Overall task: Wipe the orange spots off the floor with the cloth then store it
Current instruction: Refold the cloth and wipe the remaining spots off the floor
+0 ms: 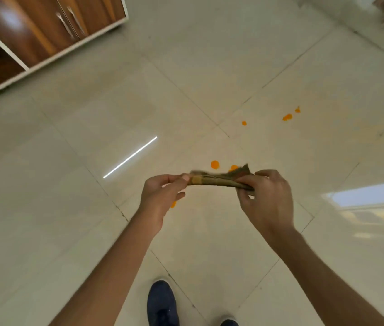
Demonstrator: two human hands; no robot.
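I hold a folded olive-brown cloth (219, 180) stretched between both hands, well above the floor. My left hand (162, 196) pinches its left end and my right hand (265, 196) grips its right end. Several orange spots mark the pale floor tiles: one round spot (214, 164) just beyond the cloth, another (233, 167) partly hidden behind it, one (173, 204) peeking out beside my left hand, and a farther group (287, 117) to the right with a small dot (244, 123).
A wooden cabinet (45, 31) with white trim and metal door handles stands at the top left, with an open compartment at its left. My dark blue shoes (161, 302) are at the bottom. A white ledge (374, 27) runs along the top right.
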